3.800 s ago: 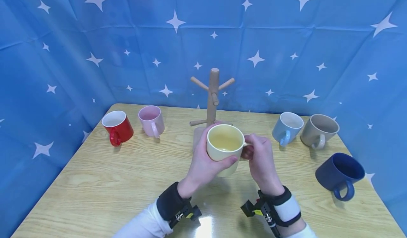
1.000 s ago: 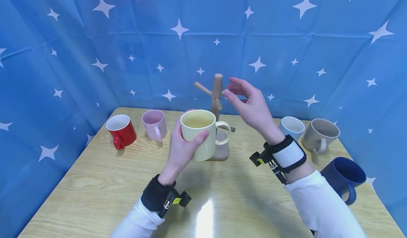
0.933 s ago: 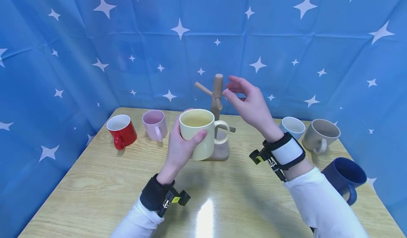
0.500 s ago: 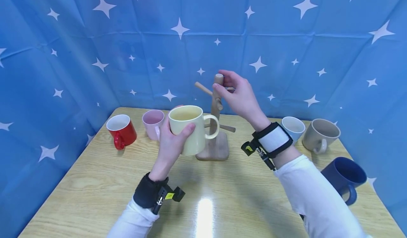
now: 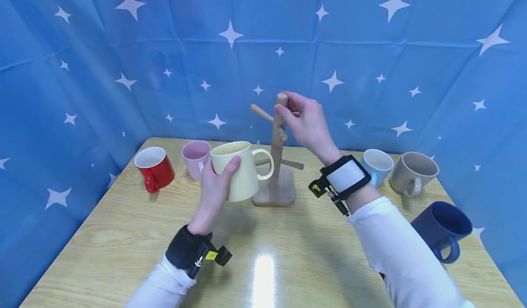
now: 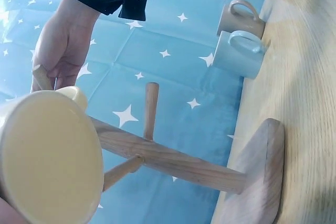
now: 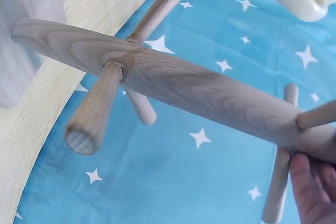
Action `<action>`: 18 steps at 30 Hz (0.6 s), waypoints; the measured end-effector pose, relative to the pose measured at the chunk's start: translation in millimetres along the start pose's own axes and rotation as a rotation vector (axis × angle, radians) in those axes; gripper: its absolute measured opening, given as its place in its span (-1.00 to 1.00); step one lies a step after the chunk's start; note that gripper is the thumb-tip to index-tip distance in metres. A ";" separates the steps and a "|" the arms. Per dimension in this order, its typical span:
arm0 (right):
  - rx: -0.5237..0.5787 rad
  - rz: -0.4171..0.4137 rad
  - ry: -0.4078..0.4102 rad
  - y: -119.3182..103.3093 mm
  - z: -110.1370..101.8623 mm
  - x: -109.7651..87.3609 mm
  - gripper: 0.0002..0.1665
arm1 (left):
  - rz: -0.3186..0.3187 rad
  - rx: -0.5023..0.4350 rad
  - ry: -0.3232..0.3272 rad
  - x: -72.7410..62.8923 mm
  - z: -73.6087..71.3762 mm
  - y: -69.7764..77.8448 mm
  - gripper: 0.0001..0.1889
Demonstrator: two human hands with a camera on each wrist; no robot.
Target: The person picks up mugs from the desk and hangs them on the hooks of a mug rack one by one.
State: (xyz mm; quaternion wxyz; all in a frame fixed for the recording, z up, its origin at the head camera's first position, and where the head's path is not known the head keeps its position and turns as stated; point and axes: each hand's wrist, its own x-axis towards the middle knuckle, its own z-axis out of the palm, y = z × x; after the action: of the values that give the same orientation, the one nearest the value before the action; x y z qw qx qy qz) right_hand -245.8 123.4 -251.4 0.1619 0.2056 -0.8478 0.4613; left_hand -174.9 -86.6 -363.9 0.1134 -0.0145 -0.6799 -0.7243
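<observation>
My left hand [image 5: 215, 184] grips a pale yellow mug [image 5: 243, 176] around its body, thumb across the near side. The mug is held above the table, slightly tilted, its handle pointing right toward the wooden mug tree [image 5: 277, 150]. In the left wrist view, the base of the mug [image 6: 52, 156] fills the lower left, in front of the post. My right hand [image 5: 308, 122] pinches the top of the post between thumb and fingers. The right wrist view shows its fingertips [image 7: 304, 174] against the wood beside an upper peg; the rest of that hand is cut off.
On the left of the table [image 5: 123, 244] stand a red mug [image 5: 160, 170] and a pink mug [image 5: 193, 161], the latter partly behind my left hand. A light blue mug [image 5: 378, 161], a taupe mug [image 5: 407, 175] and a navy mug [image 5: 436, 228] are on the right. A blue starry cloth [image 5: 263, 6] hangs behind.
My right hand has released the yellow mug's handle, risen to the mug tree and taken hold of its post top. My left hand has carried the mug leftward, uncovering the tree's base.
</observation>
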 end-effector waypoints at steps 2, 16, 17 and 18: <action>-0.002 -0.007 0.004 0.0 0.1 -0.1 -0.66 | -0.021 -0.010 0.011 1.0 -1.3 -0.9 -0.42; 0.003 -0.001 0.008 2.3 2.8 -1.4 -0.58 | -0.162 -0.068 0.042 8.7 -10.8 -17.1 -0.50; 0.002 -0.002 0.008 2.2 2.7 -1.3 -0.58 | -0.170 -0.068 0.043 9.4 -10.8 -18.0 -0.49; 0.002 -0.003 0.009 2.0 2.8 -1.2 -0.58 | -0.177 -0.071 0.043 9.9 -10.7 -18.7 -0.49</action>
State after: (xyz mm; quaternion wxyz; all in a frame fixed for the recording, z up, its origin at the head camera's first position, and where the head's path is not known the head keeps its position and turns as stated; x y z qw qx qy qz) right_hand -246.0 122.2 -254.9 0.1661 0.2050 -0.8462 0.4629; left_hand -186.6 -97.7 -381.2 0.0632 0.0570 -0.6497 -0.7554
